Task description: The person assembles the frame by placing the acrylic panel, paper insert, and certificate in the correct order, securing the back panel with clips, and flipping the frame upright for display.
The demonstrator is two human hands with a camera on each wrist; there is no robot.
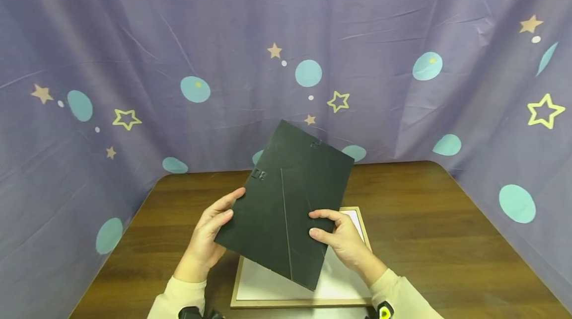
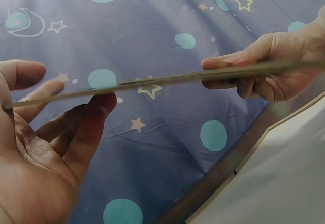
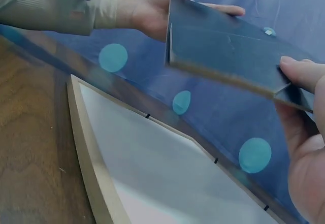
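The left hand (image 1: pixel 204 239) and right hand (image 1: pixel 347 243) grip the black board (image 1: pixel 263 219) above the frame (image 1: pixel 277 303); 2 even holds should steady it.

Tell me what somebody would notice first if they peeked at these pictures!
Probably the big dark board, held up tilted in both hands near the middle of the head view. Next comes the purple curtain behind the brown table, sprinkled with stars and turquoise spots. Below the board, a pale frame with a white inside lies on the table.
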